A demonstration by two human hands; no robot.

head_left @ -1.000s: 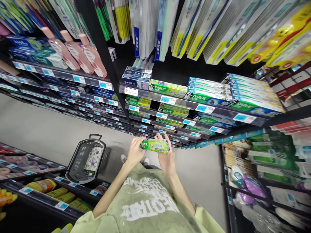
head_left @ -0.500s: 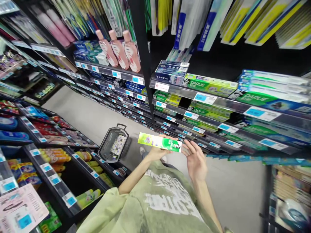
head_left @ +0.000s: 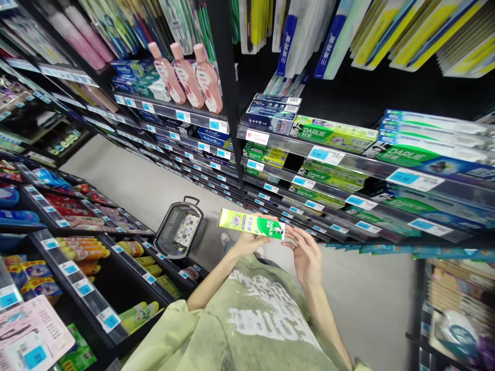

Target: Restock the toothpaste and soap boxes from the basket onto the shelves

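A green and white Darlie toothpaste box (head_left: pixel 251 223) lies across my left hand (head_left: pixel 249 243), held from below with the thumb along its near edge. My right hand (head_left: pixel 308 253) is at the right end of the box, its fingers stretched toward it and partly bent. Its fingertips seem to touch the box's end. Whether they press on it I cannot make out. Beyond my left forearm, on the floor, stands a dark shopping basket (head_left: pixel 161 238) with a patterned packet (head_left: pixel 186 230) in it.
Shelves of toothpaste boxes (head_left: pixel 334 134) stand ahead and right, with hanging toothbrush packs (head_left: pixel 410 36) above. Pink bottles (head_left: pixel 209 82) line the shelf ahead left. On my left, low shelves hold yellow tubes (head_left: pixel 83 250) and other packets. Grey floor (head_left: pixel 116 165) runs between them.
My right hand has moved slightly left, closer to the end of the toothpaste box, and its fingers have bent a little. The box has tilted slightly, so its printed face shows more clearly.
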